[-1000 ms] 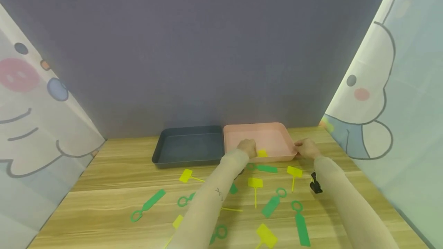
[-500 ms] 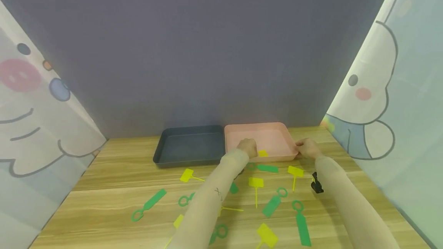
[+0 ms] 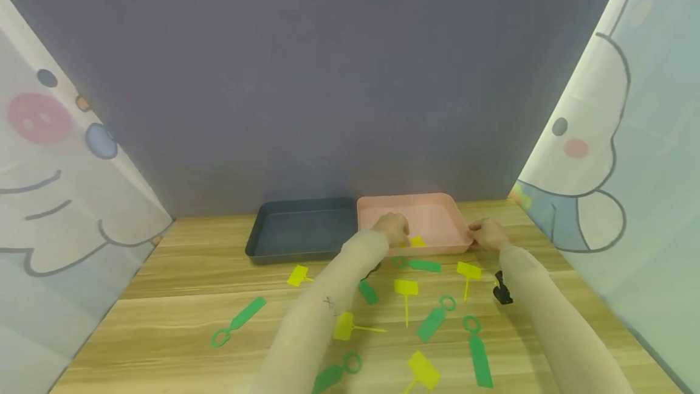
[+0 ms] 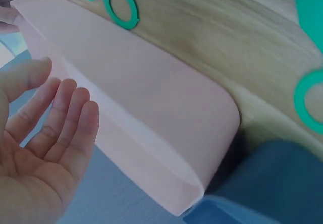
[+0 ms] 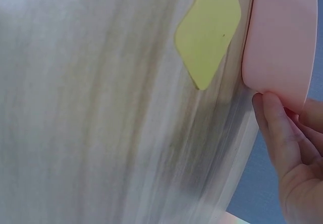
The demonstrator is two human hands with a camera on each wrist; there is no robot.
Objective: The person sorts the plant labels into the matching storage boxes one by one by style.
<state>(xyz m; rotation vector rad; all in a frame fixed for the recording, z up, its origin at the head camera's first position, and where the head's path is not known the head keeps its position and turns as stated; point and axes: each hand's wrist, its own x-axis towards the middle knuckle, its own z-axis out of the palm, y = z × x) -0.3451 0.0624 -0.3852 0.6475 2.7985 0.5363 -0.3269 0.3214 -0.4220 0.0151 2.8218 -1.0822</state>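
Observation:
My left hand (image 3: 392, 229) is over the front left part of the pink tray (image 4: 136, 67). In the left wrist view its fingers are loosely bent and extended, with nothing between them. A yellow tag (image 3: 418, 242) lies inside the tray beside this hand. At the tray's right side my right hand (image 3: 488, 235) grips the front corner. The right wrist view has its fingertips (image 5: 271, 100) against the outside of the pink wall, with the thumb by the rim.
A dark blue tray (image 3: 306, 227) stands left of the pink one. Several flat green ring-ended tags (image 3: 480, 357) and yellow T-shaped plant labels (image 3: 406, 287) are spread over the wooden table (image 3: 164, 321). A grey panel (image 3: 350, 78) rises behind the trays.
My left forearm has swung a little to the left, uncovering a yellow label and more of a green tag. The left hand has risen slightly; the right hand keeps its place at the tray.

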